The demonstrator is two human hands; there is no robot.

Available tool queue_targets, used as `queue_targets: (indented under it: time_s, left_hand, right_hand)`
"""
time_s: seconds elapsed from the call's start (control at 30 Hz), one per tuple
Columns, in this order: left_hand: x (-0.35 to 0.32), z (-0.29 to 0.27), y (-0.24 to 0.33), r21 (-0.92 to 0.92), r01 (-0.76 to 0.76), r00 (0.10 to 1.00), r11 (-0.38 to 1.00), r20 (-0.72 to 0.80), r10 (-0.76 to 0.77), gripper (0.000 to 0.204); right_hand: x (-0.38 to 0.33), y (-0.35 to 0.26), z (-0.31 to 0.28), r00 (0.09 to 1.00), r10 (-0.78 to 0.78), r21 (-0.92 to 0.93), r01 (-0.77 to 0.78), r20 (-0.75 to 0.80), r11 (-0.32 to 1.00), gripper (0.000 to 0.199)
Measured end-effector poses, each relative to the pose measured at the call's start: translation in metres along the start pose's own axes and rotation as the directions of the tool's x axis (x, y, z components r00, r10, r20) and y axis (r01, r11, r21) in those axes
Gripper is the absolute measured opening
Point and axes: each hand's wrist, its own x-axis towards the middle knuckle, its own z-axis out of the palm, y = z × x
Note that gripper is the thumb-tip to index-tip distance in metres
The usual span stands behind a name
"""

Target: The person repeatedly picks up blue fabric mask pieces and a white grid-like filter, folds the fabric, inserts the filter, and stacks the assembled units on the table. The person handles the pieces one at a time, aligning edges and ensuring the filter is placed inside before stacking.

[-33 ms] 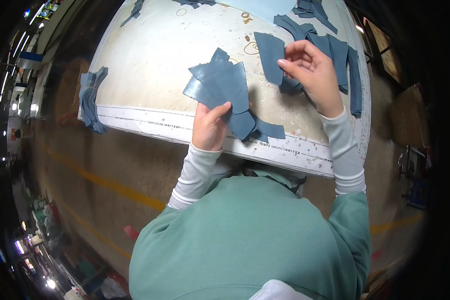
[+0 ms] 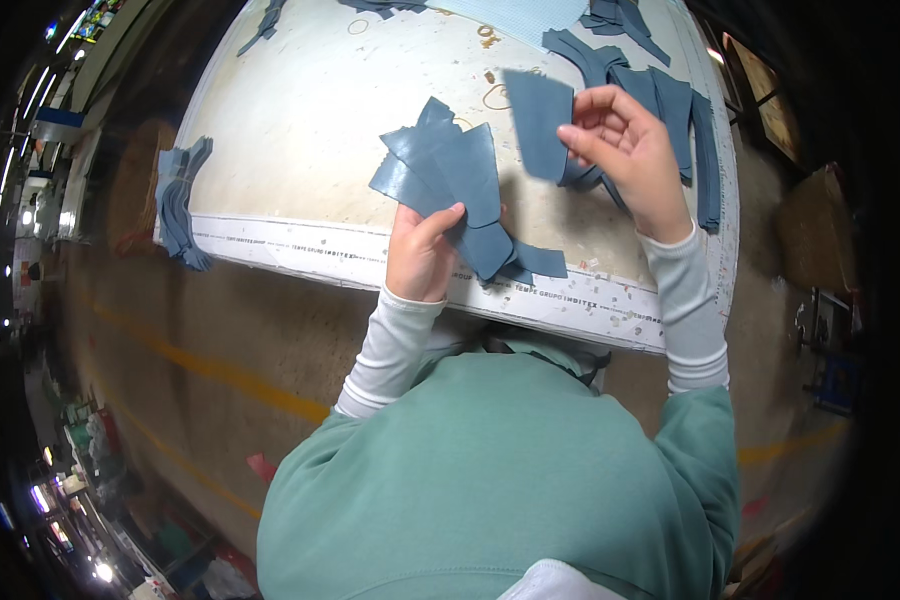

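Observation:
My left hand (image 2: 422, 248) grips several fanned-out blue leather pieces (image 2: 450, 165), thumb on top near their lower edge. Their upper faces shine in the light. Between the thumb and fingers of my right hand (image 2: 622, 150) hangs a single blue leather piece (image 2: 540, 120), held by its right edge above the table and apart from the fan. More dark blue cut pieces (image 2: 540, 262) lie beside my left hand at the table's near edge. Below my right hand other blue pieces (image 2: 595, 178) show in part; the hand hides some of them.
The pale table (image 2: 300, 130) carries a bundle of blue strips (image 2: 182, 205) over its left edge. Stacks of blue pieces (image 2: 670, 105) lie at the right, others at the far edge. Rubber bands (image 2: 486, 36) and a light blue sheet (image 2: 520, 15) lie at the back.
The single piece in my right hand has turned slightly, showing a broader face, and sits a little lower. My left hand keeps its hold on the fan, almost unmoved.

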Motion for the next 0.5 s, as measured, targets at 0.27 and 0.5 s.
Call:
queue_targets:
  time_s: [0.27, 0.5]
  left_hand:
    - [0.012, 0.035, -0.021, -0.055, 0.133, 0.989, 0.990, 0.067, -0.129, 0.039]
    - [0.017, 0.054, -0.028, 0.000, 0.090, 0.994, 0.996, 0.060, -0.090, 0.034]
  right_hand:
    - [-0.035, 0.014, 0.011, 0.983, 0.176, 0.045, -0.173, -0.053, 0.984, 0.027]
    - [-0.045, 0.015, 0.007, 0.966, -0.025, -0.258, -0.044, -0.259, 0.965, 0.036]
